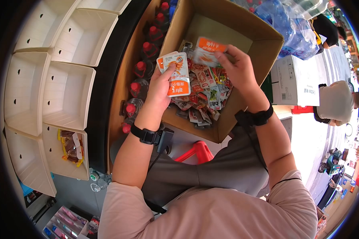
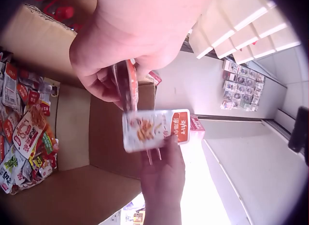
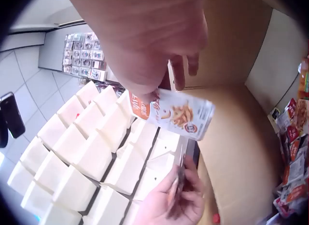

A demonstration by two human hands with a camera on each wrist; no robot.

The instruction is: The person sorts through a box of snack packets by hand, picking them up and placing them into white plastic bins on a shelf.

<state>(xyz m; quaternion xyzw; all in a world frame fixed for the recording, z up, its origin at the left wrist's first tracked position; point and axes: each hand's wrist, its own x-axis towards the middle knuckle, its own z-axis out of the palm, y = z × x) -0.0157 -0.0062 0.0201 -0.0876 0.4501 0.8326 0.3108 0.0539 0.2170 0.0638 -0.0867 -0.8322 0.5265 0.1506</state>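
In the head view the left hand (image 1: 160,88) grips a small stack of white-and-orange snack packets (image 1: 180,75) over the near-left rim of a cardboard box (image 1: 175,28). The right hand (image 1: 238,67) pinches one similar packet (image 1: 207,49) by its orange end, above the box; it looks blurred. Under both hands lies a heap of mixed snack packets (image 1: 205,79). In the left wrist view the right hand (image 2: 163,179) holds the single packet (image 2: 145,130) beside the left hand's stack, seen edge-on. The right wrist view shows the left hand (image 3: 174,198) pinching its stack below that packet (image 3: 178,114).
White bins (image 1: 70,95) line the left side, one holding brown-and-yellow packets (image 1: 71,146). Red-capped bottles (image 1: 139,88) stand between bins and box. A red stool (image 1: 201,152) is below the box, a white carton (image 1: 293,81) to its right, and wrapped bottles (image 1: 277,24) at the upper right.
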